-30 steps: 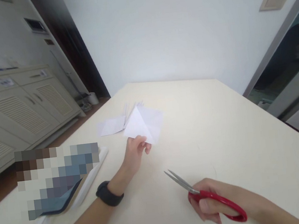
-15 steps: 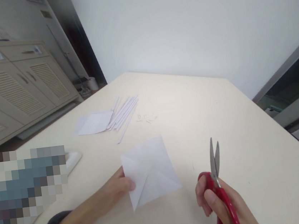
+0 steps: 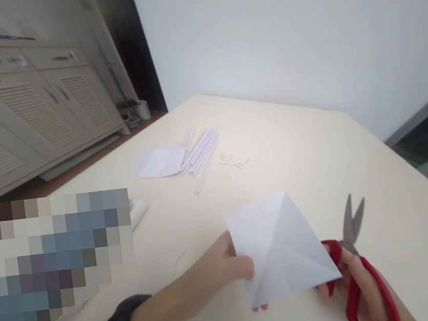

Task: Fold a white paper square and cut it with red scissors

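Note:
A creased square of white paper (image 3: 281, 248) is pinched by my left hand (image 3: 233, 261) at its left edge, thumb on top. My right hand (image 3: 361, 283) grips a pair of scissors (image 3: 352, 240) with red handles, their blades pointing away from me and slightly apart. The paper's right corner overlaps the scissors' handle in view; whether they touch, I cannot tell. Some fingers of my left hand are hidden behind the paper.
On the cream table (image 3: 292, 141), a stack of white paper squares (image 3: 162, 162) lies beside several narrow paper strips (image 3: 201, 151). Small paper scraps (image 3: 235, 160) are right of them. A thin sliver (image 3: 180, 256) lies near my left forearm. Louvred cabinets (image 3: 37, 103) stand at the left.
The view has turned left. My left hand has brought the paper closer to the scissors and tilted it, and a crease shows from its top corner. The blades remain apart.

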Demonstrator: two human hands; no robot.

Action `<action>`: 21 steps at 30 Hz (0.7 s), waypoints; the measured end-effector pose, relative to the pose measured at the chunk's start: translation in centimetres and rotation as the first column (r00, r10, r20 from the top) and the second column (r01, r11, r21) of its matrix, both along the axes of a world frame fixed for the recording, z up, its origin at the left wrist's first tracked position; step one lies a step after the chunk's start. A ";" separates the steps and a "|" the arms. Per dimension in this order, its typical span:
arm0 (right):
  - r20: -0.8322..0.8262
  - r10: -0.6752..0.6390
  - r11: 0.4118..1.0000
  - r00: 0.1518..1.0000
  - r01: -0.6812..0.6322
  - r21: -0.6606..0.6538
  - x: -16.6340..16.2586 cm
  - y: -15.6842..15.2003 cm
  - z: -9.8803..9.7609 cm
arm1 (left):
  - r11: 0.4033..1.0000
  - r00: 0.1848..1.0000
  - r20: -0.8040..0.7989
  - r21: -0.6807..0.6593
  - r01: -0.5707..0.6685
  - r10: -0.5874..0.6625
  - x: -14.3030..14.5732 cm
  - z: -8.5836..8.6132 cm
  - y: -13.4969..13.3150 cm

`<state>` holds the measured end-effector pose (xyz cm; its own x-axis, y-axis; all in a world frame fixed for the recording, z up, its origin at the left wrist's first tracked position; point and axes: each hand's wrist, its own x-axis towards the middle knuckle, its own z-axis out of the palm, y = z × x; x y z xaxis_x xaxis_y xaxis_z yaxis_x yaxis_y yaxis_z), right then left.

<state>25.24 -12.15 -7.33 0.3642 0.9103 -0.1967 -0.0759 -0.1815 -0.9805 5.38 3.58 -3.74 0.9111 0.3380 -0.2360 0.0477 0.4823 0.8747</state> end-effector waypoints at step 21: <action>0.090 -0.070 0.989 0.993 0.057 0.139 -0.2 0.4 4.2 | 0.857 0.924 -0.197 0.350 0.378 -0.327 3.2 1.6 2.7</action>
